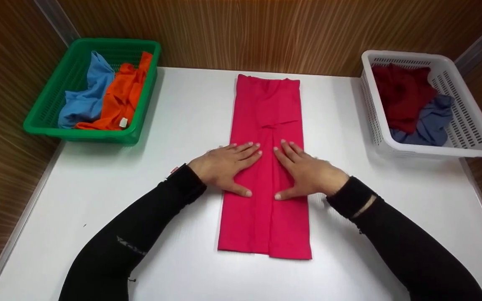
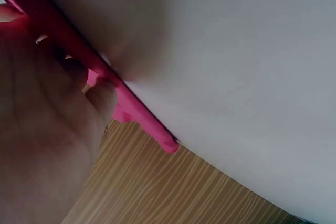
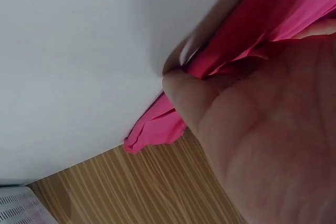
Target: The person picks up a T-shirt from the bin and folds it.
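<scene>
A pink garment (image 1: pixel 262 217) lies folded into a long narrow strip on the white table, its two sides meeting near the middle. My left hand (image 1: pixel 230 165) rests flat on its left half with the fingers spread. On the right half lies my right hand (image 1: pixel 306 171), also spread, its fingertips near the centre line. Small creases show in the cloth above the hands. In the left wrist view the left hand (image 2: pixel 47 114) is against the garment's edge (image 2: pixel 136 106); the right wrist view shows the right hand (image 3: pixel 268 124) likewise beside the cloth (image 3: pixel 157 124).
At the back left stands a green basket (image 1: pixel 147 96) with a blue cloth (image 1: pixel 88 98) and an orange cloth (image 1: pixel 124 96). A white basket (image 1: pixel 471 96) at the back right holds a dark red cloth (image 1: pixel 404 92) and a grey-blue cloth (image 1: pixel 429 123). Wood-patterned panels (image 1: pixel 224 33) border the table (image 1: pixel 182 267).
</scene>
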`<state>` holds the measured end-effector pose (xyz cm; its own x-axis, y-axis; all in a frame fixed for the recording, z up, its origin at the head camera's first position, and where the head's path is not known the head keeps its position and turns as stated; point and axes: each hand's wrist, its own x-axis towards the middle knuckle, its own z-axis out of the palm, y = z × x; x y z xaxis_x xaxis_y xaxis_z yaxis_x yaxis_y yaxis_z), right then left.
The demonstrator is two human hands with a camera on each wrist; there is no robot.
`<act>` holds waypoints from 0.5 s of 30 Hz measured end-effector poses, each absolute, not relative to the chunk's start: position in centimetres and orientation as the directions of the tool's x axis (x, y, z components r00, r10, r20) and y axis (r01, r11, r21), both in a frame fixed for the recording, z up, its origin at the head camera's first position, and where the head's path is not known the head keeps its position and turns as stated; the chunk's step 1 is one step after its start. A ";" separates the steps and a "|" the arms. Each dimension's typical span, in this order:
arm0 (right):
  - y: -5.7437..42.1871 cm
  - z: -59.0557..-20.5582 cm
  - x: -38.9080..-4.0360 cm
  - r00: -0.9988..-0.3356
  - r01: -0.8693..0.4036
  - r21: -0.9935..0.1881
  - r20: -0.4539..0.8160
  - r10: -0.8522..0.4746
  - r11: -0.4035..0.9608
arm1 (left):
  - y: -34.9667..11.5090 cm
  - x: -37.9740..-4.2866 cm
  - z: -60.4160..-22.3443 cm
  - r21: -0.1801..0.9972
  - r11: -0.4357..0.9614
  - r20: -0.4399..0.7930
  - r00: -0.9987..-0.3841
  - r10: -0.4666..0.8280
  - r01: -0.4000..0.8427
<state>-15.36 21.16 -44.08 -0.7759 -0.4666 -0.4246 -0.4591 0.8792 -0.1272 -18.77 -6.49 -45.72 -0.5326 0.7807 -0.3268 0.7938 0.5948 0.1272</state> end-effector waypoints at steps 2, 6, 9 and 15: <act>20.9 -43.9 -15.3 -0.786 -0.474 -0.090 -0.404 -0.467 0.876 | -6.5 -18.8 -45.8 0.135 0.597 -0.331 -0.532 0.779 0.790; 20.4 -43.7 -15.4 -0.790 -0.492 -0.075 -0.378 -0.482 0.867 | -6.3 -18.8 -45.7 0.149 0.609 -0.343 -0.537 0.770 0.779; 20.2 -43.9 -15.8 -0.781 -0.477 -0.114 -0.400 -0.479 0.872 | -6.1 -18.9 -45.5 0.155 0.624 -0.358 -0.546 0.758 0.766; 20.4 -44.2 -17.5 -0.768 -0.446 -0.142 -0.446 -0.460 0.884 | -6.0 -20.2 -45.5 0.166 0.640 -0.370 -0.554 0.746 0.751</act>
<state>-17.51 20.41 -44.20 -0.7681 -0.4596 -0.4459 -0.4462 0.8836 -0.1420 -20.18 -5.99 -45.52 -0.5536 0.7460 -0.3701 0.7506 0.6395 0.1662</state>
